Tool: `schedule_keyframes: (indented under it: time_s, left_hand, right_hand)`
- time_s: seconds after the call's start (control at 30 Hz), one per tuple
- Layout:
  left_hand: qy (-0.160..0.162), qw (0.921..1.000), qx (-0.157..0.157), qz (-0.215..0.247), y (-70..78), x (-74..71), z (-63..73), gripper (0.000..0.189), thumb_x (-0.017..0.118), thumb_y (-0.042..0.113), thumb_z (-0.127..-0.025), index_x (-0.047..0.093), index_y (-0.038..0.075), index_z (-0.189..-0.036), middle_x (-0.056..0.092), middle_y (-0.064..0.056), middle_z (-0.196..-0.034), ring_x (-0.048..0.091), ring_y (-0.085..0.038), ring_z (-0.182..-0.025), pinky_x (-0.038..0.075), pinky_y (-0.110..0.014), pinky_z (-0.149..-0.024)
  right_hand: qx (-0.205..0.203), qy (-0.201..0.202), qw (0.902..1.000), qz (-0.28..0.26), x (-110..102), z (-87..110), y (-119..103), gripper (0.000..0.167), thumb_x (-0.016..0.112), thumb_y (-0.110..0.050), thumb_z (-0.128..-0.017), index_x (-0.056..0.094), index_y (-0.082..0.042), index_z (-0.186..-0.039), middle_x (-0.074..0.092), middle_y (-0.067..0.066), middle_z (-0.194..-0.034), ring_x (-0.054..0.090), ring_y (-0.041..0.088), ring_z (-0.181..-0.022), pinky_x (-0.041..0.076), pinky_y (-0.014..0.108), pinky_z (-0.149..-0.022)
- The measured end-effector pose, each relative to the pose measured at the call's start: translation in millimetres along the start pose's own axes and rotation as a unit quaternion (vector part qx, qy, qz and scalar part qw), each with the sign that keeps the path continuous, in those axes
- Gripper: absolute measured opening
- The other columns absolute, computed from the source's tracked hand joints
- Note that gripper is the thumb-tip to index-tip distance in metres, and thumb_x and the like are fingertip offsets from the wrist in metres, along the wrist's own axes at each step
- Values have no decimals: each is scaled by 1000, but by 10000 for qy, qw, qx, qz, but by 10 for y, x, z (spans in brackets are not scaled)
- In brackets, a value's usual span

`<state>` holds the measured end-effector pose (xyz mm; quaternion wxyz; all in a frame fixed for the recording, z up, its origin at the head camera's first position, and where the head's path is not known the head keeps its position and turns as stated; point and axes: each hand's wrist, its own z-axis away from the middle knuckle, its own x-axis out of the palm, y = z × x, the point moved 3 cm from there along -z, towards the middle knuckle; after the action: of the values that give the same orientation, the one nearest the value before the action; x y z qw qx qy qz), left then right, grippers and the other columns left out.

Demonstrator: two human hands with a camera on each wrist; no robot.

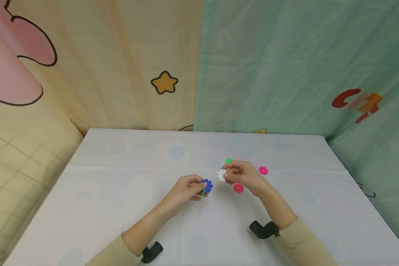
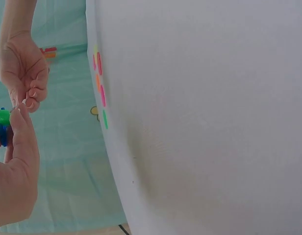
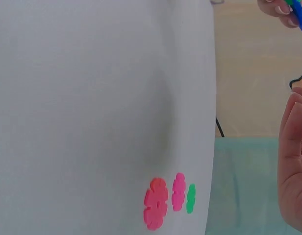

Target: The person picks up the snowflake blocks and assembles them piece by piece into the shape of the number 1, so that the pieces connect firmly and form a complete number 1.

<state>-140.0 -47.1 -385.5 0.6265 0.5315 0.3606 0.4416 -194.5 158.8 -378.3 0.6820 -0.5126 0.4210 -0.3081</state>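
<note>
My left hand (image 1: 187,190) pinches a blue notched plastic disc (image 1: 208,186) joined to a green disc (image 1: 203,194) that is seen edge-on. A thin pale edge also shows by those fingers; I cannot tell what it belongs to. Just to the right, my right hand (image 1: 247,176) pinches a white notched disc (image 1: 221,175) between thumb and fingers. A small gap separates the white disc from the blue one. In the left wrist view the green disc (image 2: 1,117) and blue disc (image 2: 2,135) sit at the left hand's fingertips (image 2: 21,120). Both hands are above the white-covered table.
Loose discs lie around the right hand: a green one (image 1: 228,160) behind it, a pink one (image 1: 263,170) to its right and a red-pink one (image 1: 238,188) below it. The left wrist view also shows orange (image 2: 98,81) among them. Printed curtains hang behind the table (image 1: 119,177).
</note>
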Motion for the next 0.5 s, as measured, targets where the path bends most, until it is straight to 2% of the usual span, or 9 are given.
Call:
schedule_keyframes:
  time_s: [0.17,0.5]
  left_hand:
    - [-46,10000,13,-25,-19,5,-15,22,58,17,-92,60,-4,-98,69,-13,-88,65,-24,-81,53,-32,-73]
    - [-44,10000,-29,-81,-9,16,-22,25,58,18,-93,62,-6,-98,69,-15,-88,65,-14,-75,53,-29,-70]
  right_hand:
    - [-62,-10,9999,-159,72,-7,-41,26,62,-3,-88,58,8,-110,66,6,-80,61,29,-77,53,28,-72]
    - [-215,-135,9991,-352,172,-8,-88,23,60,-1,-88,58,9,-109,64,3,-78,60,29,-76,52,28,-71]
